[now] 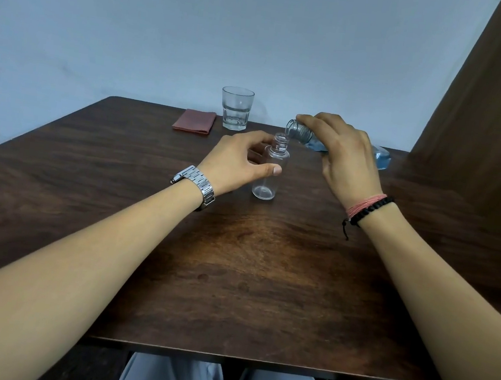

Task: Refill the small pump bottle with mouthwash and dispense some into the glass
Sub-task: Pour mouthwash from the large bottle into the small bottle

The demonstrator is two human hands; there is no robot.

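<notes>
Dark wooden table (234,266), pale wall (199,27)

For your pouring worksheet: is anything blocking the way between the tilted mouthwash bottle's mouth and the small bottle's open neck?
Nothing visible. The mouthwash bottle mouth sits just above the small bottle neck, uncapped; the left hand steadies its side.

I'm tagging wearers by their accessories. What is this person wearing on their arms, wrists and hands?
Both forearms are bare, with no sleeves in view. The left wrist carries a silver metal link-band watch. The right wrist has a pink thread bracelet wound in several strands, and beside it a black beaded bracelet with a short black cord end hanging down. No rings or gloves show on the left hand or the right hand.
</notes>
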